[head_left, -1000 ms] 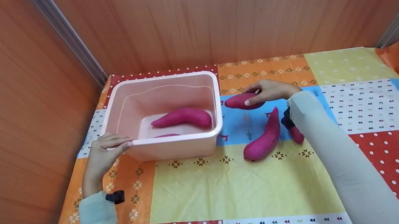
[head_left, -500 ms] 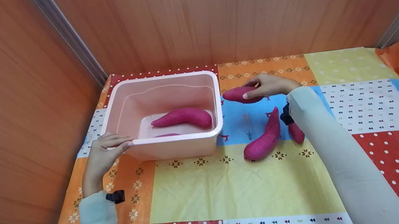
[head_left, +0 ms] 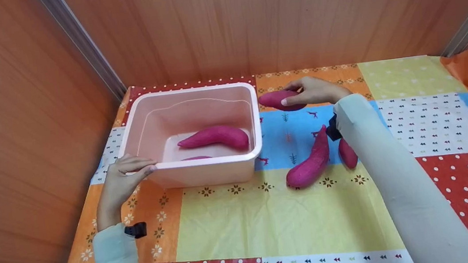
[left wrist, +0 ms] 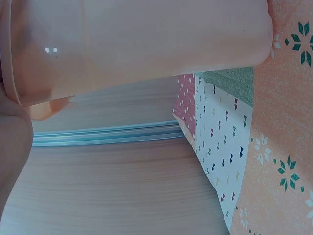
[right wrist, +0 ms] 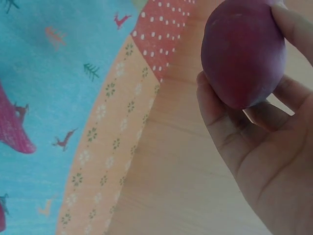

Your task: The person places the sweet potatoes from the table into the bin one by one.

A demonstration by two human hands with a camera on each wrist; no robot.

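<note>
Head view: a sweet potato [head_left: 271, 99] is clasped in the right hand [head_left: 316, 91], digits parted by its girth, right of the tub [head_left: 208, 175], long axis roughly crosswise, tip directed left, the tub's rim being pinched by the left hand [head_left: 119, 185].

patchwork tablecloth [head_left: 281, 224], wood-grain wall panels [head_left: 221, 30], grey corner strips [head_left: 82, 45]

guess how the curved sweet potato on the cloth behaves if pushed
The sweet potato is plump, so probably stiff, not floppy. Its bend would likely make it swivel rather than roll far. Its dull skin suggests fair grip.
</note>
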